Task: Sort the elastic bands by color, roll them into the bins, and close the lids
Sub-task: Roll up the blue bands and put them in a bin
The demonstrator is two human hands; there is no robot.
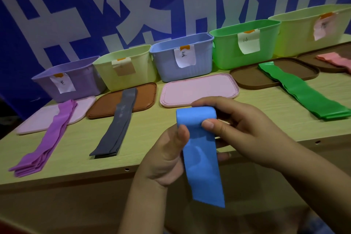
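Observation:
Both hands hold a blue elastic band [201,159] above the table's front edge. Its top end is rolled over and its loose tail hangs down. My left hand [167,157] pinches the band's left side with the thumb on top. My right hand [243,131] grips the rolled top from the right. Flat on the table lie a purple stack of bands [47,142], a grey stack [117,125], a green stack [302,93] and a pink stack [334,61]. Behind stands an open blue bin [182,59] with a paper label.
A purple bin [68,81], a pale yellow bin [127,64], a green bin [245,47] and a large pale yellow bin [311,30] stand open in a row. Lids lie before them: pink [199,89], brown [144,99], light pink [38,119], dark brown [247,78]. A blue banner hangs behind.

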